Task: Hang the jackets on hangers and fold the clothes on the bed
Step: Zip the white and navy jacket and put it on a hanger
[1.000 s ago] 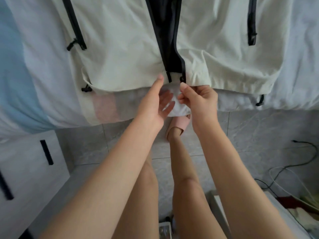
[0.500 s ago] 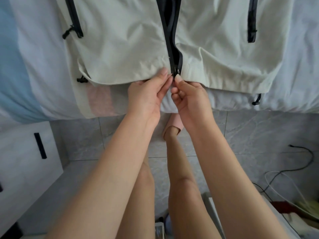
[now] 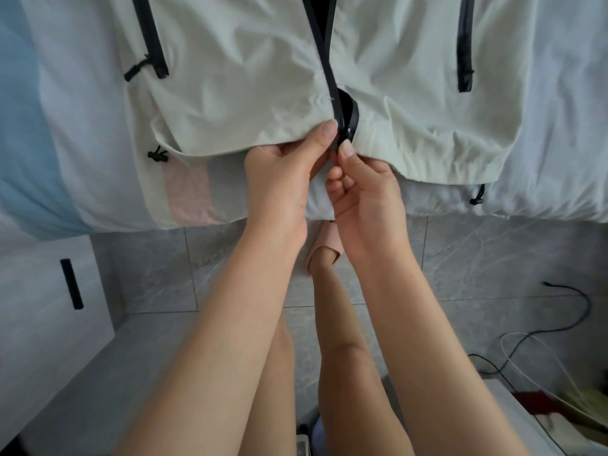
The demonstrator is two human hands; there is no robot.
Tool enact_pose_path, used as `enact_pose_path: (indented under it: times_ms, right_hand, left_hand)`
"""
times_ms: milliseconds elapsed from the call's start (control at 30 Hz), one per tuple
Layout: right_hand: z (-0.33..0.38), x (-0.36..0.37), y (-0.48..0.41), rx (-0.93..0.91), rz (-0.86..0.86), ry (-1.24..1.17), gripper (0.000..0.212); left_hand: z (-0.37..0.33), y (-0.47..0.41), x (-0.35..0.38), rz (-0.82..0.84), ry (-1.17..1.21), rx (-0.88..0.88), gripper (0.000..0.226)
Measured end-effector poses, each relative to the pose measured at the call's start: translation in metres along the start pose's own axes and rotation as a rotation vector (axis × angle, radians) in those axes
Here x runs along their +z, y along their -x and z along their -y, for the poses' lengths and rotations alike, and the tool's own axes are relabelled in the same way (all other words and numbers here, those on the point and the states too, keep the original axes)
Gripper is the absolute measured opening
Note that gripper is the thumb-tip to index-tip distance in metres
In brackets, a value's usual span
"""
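The pale jacket (image 3: pixel 246 93) lies flat on the bed (image 3: pixel 82 126), with its hem at the near edge. One second ago its front stood open at the bottom; now we have brought both sides together. Our left hand (image 3: pixel 279 182) pinches the left hem beside the zipper (image 3: pixel 329 70). Our right hand (image 3: pixel 365 195) pinches the zipper's lower end between thumb and curled fingers. We judge that the zipper is being joined, so hanging comes later.

Head view, steeply down, close.
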State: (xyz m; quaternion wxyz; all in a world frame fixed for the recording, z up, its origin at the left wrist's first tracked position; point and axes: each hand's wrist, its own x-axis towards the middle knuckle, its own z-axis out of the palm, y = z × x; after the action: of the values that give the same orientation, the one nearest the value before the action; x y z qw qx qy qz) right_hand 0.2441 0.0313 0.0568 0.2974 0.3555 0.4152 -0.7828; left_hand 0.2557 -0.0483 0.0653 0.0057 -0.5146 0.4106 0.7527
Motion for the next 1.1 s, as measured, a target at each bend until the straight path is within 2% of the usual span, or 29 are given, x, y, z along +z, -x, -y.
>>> enact_pose_path:
  times_ms: [200,567,800,1100]
  right_hand:
    - [0.0004,0.0013,0.0010,-0.009,-0.023,-0.017,0.016]
    - [-0.0013,0.0061,0.0028,-0.044,-0.085,-0.004,0.018]
    - [-0.0030,0.0072,0.0008,-0.034,-0.051,-0.006,0.017]
    - [-0.0006,0.0086,0.0009,-0.033,-0.076,0.005,0.021]
  left_hand:
    - [0.0015,0.0022,0.0061,-0.029,0.109,-0.050,0.003]
    - [0.0034,-0.0004,0.0018,-0.043,-0.046,0.062,0.009]
    - [-0.0010,0.0022,0.0055,-0.064,0.072,-0.051,0.008]
    - [-0.0012,0.0021,0.0008,-0.018,-0.055,-0.018,0.016]
